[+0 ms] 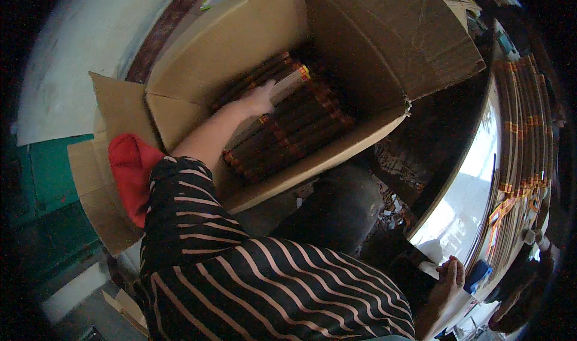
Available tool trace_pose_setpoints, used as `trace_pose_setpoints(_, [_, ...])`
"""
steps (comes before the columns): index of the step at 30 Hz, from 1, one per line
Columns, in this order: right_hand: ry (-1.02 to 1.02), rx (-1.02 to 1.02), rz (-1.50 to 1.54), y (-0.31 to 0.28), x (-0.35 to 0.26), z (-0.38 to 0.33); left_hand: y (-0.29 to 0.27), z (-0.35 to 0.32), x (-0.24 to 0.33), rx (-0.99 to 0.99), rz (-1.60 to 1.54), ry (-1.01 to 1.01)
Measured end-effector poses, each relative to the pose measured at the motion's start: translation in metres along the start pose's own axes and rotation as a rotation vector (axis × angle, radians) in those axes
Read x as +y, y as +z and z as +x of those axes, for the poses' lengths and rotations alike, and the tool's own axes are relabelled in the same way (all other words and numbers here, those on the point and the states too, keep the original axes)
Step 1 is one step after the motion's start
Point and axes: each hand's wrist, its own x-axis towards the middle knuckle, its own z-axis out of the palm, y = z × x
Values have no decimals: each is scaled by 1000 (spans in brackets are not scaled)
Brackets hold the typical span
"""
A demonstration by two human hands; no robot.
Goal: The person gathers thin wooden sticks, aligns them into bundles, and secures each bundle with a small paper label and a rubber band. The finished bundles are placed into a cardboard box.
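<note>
My left hand (262, 99) reaches down into a deep cardboard box (234, 46), its striped sleeve crossing the near left edge. The fingers are closed round a slim, pale pack (291, 82) with a yellow and red end. Under and beside it, several long dark brown packs (276, 140) with red and orange bands lie in rows. At the lower right, my right hand (451, 274) is near the worktable's edge, fingers curled together. Whether anything is inside them is hidden. A blue object (479, 275) lies just beyond it.
Raised flaps (445, 40) stand at the box's far right. A red cloth (133, 173) hangs by the left flap. On a shiny worktable (460, 209) lie more long banded packs (524, 130). Another person's dark hand (517, 311) shows at far right. Scraps (393, 209) litter the floor.
</note>
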Motion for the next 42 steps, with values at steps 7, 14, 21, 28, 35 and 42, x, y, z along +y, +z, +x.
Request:
trace_pose_setpoints(7, [-4,28,-42,-4,4,3,-31,24,-9,-103,-26,15])
trace_pose_setpoints(14, [-9,7,-41,-4,0,3,-17,68,-60,58,-67,-75])
trace_pose_setpoints(21, [-1,65,15,-4,1,4,37,68,-66,347,188,-262])
trace_pose_setpoints(28, [-5,61,2,-4,6,3,78,18,-20,225,-8,9])
trace_pose_setpoints(35, [-9,37,25,-10,10,0,40,20,-16,-31,43,-69])
trace_pose_setpoints(42, [6,27,10,-15,9,1,17,10,10,-170,97,-115])
